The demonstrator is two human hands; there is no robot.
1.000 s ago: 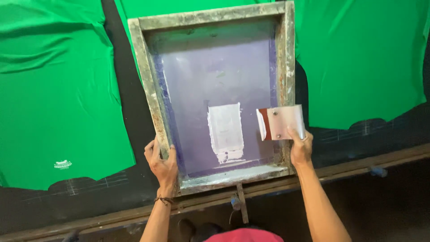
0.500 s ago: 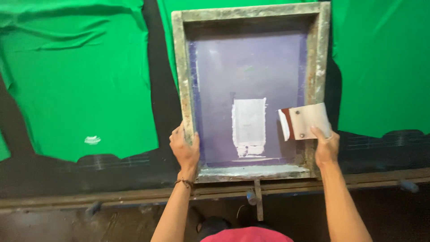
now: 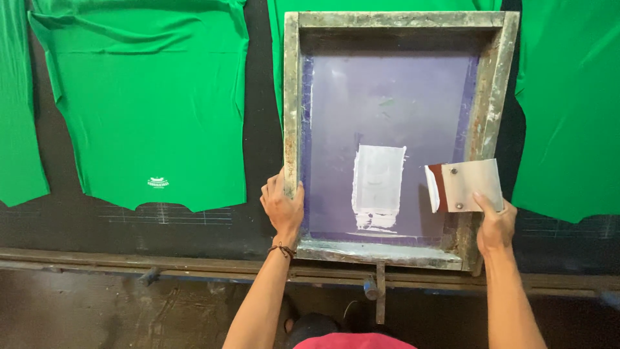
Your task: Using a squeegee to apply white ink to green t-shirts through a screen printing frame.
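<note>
Screen-printing station, seen from above. The wooden printing frame [image 3: 394,139] lies flat on the dark bench [image 3: 258,161], near its front edge, over a green shirt [image 3: 281,39] of which only a strip shows at the frame's top-left corner. Left hand [image 3: 282,208] is closed on the frame's left rail low down, fingers curled over the outer side, thumb on the wood, wrist with a thin cord band, forearm running straight up from the bottom of view. Right hand [image 3: 496,224] pinches the lower right corner of a squeegee [image 3: 466,186], a pale slab with a red-brown strip and white ink along its left edge; the tool sits over the frame's right rail, edge turned toward the mesh [image 3: 387,110], and I cannot tell whether it rests on the wood or hovers. A white ink patch [image 3: 378,187] covers the lower middle of the violet mesh. Judgement: the frame is being steadied and the tool held ready between ink passes. A further pass would call for the blade set square on the patch and the left hand pressing the frame flat. Left of the frame lies a printed shirt [image 3: 155,103] with a small white mark near its hem; another green shirt [image 3: 568,97] lies at the bench's right side.
</note>
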